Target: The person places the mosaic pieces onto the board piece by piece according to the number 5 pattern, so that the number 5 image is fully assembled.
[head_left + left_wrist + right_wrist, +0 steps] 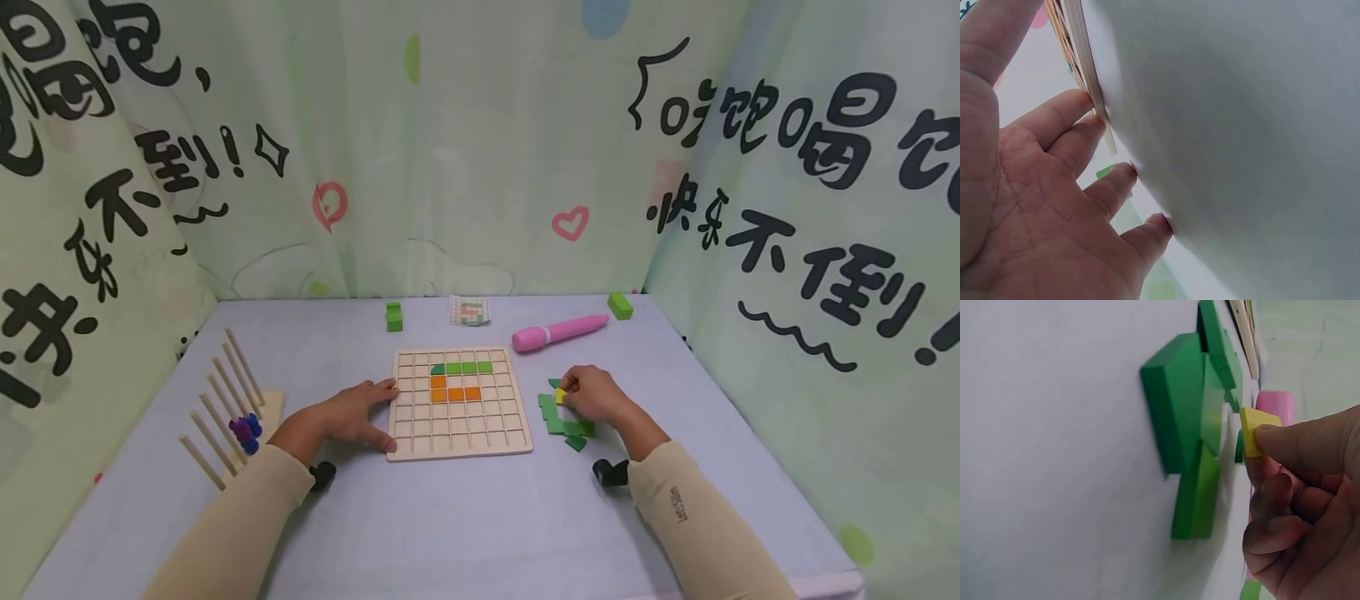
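Note:
My right hand [594, 394] pinches a small yellow tile [1259, 430] between thumb and finger, above a loose group of green tiles [553, 417] to the right of the board. In the right wrist view the thick green tiles [1175, 403] lie beside the hand. My left hand [352, 415] rests at the left edge of the wooden grid board [461, 433], its fingers spread and touching the rim; the left wrist view shows the fingertips [1099, 124] against that edge. On the board sit a row of green tiles [468, 367] and several orange tiles [456, 394].
Behind the board lie a patterned card [469, 311], green blocks [393, 317], a pink marker-shaped object [560, 332] and another green block [620, 306]. At left stands a rack of wooden pegs [273, 408] with purple and blue beads [246, 432]. Printed curtains [465, 167] enclose the table.

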Tool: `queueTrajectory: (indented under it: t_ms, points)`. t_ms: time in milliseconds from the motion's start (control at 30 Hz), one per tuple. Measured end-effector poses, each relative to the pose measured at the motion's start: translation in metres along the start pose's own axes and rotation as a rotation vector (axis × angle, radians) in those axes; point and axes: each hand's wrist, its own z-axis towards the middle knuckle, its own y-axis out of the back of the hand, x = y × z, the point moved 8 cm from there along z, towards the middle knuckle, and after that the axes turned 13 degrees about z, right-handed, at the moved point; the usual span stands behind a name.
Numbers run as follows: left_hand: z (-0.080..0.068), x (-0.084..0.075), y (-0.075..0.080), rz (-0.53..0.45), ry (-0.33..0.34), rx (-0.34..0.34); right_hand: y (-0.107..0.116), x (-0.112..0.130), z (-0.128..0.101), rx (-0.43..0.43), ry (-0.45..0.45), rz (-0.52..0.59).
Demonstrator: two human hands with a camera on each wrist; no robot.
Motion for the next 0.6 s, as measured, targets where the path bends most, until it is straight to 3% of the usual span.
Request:
queueTrajectory:
  t_ms: [200, 600]
  points:
    - [0.0, 0.001, -0.001, -0.001, -0.01, 0.0, -0.005, 0.018, 0.004, -0.001, 0.06, 0.028]
    - [0.003, 0.002, -0.002, 0.007, 0.008, 0.009, -0.044, 0.064, 0.019, 0.1, 0.166, 0.126]
